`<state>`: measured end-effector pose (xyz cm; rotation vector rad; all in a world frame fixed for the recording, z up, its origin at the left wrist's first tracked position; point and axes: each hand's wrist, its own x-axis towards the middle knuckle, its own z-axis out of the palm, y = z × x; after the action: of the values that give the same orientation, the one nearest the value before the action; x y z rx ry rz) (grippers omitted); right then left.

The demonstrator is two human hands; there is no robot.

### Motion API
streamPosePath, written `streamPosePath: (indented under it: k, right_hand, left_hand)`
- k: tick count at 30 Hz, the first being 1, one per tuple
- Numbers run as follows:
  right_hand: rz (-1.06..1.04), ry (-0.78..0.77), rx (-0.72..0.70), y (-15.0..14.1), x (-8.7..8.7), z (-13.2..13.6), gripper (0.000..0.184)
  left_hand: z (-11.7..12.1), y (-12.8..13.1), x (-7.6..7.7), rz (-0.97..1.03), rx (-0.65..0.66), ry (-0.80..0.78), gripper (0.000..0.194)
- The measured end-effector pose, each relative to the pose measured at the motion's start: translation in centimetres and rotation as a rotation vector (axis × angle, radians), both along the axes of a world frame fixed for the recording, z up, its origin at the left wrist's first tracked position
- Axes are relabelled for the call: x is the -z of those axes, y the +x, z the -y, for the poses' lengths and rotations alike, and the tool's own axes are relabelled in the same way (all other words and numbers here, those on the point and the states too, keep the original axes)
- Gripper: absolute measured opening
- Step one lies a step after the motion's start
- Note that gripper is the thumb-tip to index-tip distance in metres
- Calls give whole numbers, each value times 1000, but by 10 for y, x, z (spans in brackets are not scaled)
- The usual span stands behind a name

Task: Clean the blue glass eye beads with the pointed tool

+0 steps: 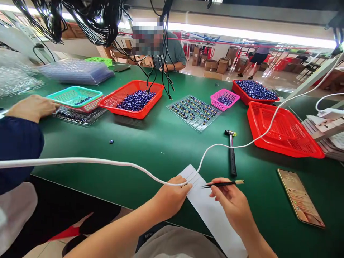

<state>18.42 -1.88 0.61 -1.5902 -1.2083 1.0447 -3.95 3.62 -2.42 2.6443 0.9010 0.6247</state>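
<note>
- Far left: a co-worker's hand (34, 107) is touching a turquoise-rimmed basket (90, 104).
- Centre: the left hand (172, 197) is closing its fingertips together over the paper's left edge; whether it is pinching a small item cannot be told.
- The white cable (91, 162) is crossing in front of this hand; whether the fingers are gripping it cannot be told. It is probably behaving as flexible and springy.
- The paper (208, 211) is lying between and beneath the hands. It is presumably offering little stiffness and creasing easily; an edge is suiting a light hold.
- The tweezers (227, 184) are sitting above the paper, tips pointing left. They are likely proving light and springy, with fine, easily bent tips; the mid-shanks are giving the proper hold.
- The right hand (235, 204) is pinching the tweezers between thumb and fingers.
- Right: a hammer (232, 161) and a phone (299, 197) are lying on the green table (161, 143).
</note>
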Motion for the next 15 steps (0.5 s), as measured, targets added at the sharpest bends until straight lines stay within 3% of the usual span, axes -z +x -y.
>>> streamPosePath:
  k: [7, 15]
  right_hand:
    - [-122, -81, 51, -7, 27, -28, 45]
    - [-78, -106, 20, -5, 27, -25, 40]
  left_hand:
    - [3, 5, 17, -92, -2, 89, 35]
    - [2, 4, 20, -79, 18, 82, 38]
